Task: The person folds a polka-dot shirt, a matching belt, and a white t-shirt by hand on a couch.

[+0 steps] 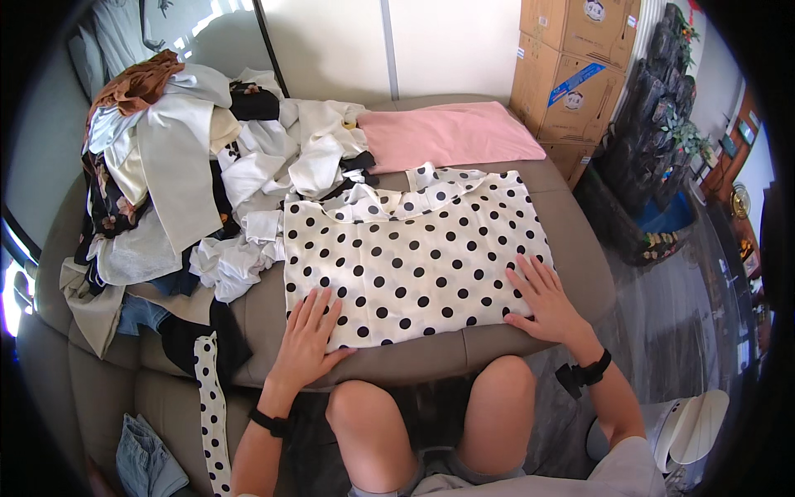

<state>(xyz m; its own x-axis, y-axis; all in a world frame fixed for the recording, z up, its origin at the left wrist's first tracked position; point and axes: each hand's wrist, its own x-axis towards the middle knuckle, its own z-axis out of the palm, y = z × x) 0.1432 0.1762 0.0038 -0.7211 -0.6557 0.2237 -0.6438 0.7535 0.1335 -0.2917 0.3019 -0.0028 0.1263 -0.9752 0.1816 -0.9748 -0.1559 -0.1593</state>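
A white garment with black polka dots lies spread in a folded, roughly rectangular shape on the brown upholstered seat, its ruffled collar at the far edge. My left hand rests flat on its near left corner, fingers apart. On the near right corner lies my right hand, also flat with spread fingers. Neither hand grips the cloth. A folded pink cloth is behind the dotted garment. To the left, a dotted fabric strip hangs over the seat's edge.
A large heap of mixed clothes fills the seat's left side. Folded denim lies at the lower left. Cardboard boxes are stacked at the back right, beside a dark rock fountain. A white lidded bin stands at the lower right.
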